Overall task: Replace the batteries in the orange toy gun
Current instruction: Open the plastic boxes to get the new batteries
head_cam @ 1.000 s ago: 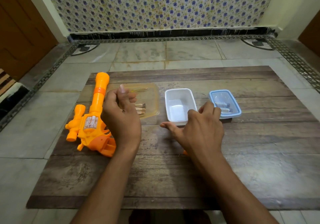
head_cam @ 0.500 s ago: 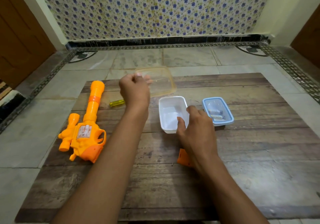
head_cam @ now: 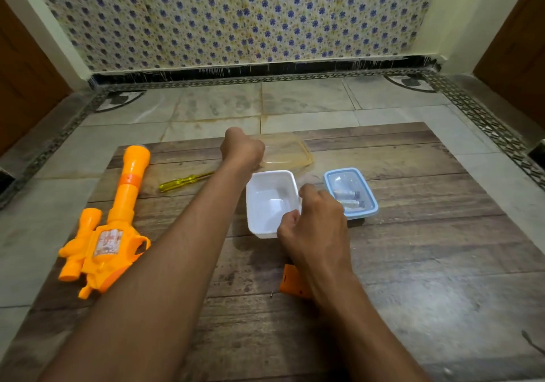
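Observation:
The orange toy gun lies at the left edge of the wooden table, barrel pointing away from me. My left hand reaches across the table and is closed on the edge of a clear yellowish plastic tray near the far edge. My right hand grips the right rim of an empty white tub, thumb inside. A blue-rimmed box with batteries inside stands just right of it. An orange battery cover lies partly hidden under my right wrist.
A yellow-handled screwdriver lies between the gun barrel and my left forearm. A tiny screw sits left of the orange cover. The table stands on a tiled floor, with a patterned wall behind.
My left hand lifted the clear tray from beside the gun and carried it to the far side of the table, uncovering the screwdriver. My right hand moved onto the white tub's rim.

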Motion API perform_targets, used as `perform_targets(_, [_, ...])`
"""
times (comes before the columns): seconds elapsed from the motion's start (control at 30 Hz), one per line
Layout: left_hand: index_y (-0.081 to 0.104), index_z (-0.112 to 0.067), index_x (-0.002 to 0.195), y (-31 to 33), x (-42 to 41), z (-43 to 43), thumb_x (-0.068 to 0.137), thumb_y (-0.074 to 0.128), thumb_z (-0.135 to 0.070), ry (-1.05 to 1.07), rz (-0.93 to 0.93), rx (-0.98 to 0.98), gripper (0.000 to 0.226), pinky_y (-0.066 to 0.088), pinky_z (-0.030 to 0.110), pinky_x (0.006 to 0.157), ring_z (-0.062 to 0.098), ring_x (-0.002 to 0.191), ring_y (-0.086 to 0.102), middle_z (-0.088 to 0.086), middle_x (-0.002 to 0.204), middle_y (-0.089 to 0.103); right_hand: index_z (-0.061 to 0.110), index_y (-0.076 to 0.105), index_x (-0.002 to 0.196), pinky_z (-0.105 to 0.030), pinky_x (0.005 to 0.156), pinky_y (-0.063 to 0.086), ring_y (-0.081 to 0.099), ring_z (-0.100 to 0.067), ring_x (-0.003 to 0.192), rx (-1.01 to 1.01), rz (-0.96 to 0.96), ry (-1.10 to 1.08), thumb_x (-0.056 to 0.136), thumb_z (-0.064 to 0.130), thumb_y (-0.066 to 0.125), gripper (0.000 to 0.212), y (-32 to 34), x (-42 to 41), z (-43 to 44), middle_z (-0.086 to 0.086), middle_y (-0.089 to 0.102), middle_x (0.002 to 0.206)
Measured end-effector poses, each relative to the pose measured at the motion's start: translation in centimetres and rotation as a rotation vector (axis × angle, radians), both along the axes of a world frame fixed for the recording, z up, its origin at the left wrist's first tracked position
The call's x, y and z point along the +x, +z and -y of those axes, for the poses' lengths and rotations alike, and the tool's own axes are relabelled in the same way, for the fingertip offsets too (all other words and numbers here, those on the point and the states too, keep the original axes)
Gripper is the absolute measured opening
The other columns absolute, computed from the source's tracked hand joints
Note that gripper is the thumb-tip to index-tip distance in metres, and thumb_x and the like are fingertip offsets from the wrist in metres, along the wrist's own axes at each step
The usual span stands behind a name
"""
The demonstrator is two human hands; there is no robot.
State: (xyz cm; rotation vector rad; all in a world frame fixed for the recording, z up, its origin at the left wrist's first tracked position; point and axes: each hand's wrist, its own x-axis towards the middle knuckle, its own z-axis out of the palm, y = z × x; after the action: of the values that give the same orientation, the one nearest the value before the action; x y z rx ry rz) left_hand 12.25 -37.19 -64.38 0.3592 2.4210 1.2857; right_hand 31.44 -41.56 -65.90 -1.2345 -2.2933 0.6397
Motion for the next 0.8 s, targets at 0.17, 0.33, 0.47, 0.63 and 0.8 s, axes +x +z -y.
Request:
perform_targets(0.17, [0.059,-0.002,0.116,-0.3,0.8,1.2,0.09,0.068,-0.004,-0.078,-0.126,-0.094,0.027,0.048,0.033,0.065,0.03,0.099,0.064,0.015,0.114,0.062,0.016,0.06,0.126,-0.031,0.068,0.047,0.066,-0.026,0.097,0.031,-0.002,-0.018,0.087,0.026,0.065,0.04,-0.2,-0.3,0.2,-0.007,0.065,0.109])
perform_targets(0.33, [0.064,-0.006,0.106,0.0,1.1,3.9,0.091,0.059,-0.003,-0.101,-0.242,-0.077,0.016,0.043,0.026,0.059,0.031,0.097,0.064,0.012,0.109,0.063,0.015,0.061,0.122,-0.03,0.067,0.045,0.066,-0.026,0.094,0.058,-0.007,-0.019,0.088,0.027,0.066,0.036,-0.4,-0.2,0.3,-0.007,0.066,0.108])
perform_targets(0.47, [0.075,-0.011,0.1,0.7,0.8,8.9,0.096,0.064,-0.013,-0.189,-0.455,-0.026,0.012,0.052,0.031,0.077,0.022,0.096,0.068,0.005,0.098,0.074,0.013,0.061,0.122,-0.03,0.066,0.044,0.065,-0.028,0.093,0.062,-0.027,-0.012,0.089,0.027,0.065,0.036,-0.4,-0.3,0.4,-0.008,0.065,0.107])
perform_targets(0.63, [0.071,-0.023,0.116,0.1,0.1,15.3,0.097,0.067,-0.028,-0.372,-0.541,-0.315,0.019,0.046,0.033,0.087,0.025,0.111,0.059,0.006,0.116,0.061,0.011,0.06,0.126,-0.028,0.067,0.041,0.06,-0.022,0.089,0.067,-0.031,0.007,0.09,0.028,0.065,0.04,-0.5,-0.5,0.6,-0.01,0.064,0.108])
perform_targets(0.8, [0.046,-0.039,0.149,-1.4,0.3,18.0,0.092,0.074,-0.035,-0.549,-0.461,-0.569,0.063,0.041,0.046,0.111,0.032,0.133,0.041,0.006,0.142,0.041,0.007,0.062,0.122,-0.031,0.066,0.043,0.064,-0.031,0.09,0.076,-0.026,0.005,0.091,0.024,0.062,0.035,-0.3,-0.5,0.8,-0.014,0.065,0.105])
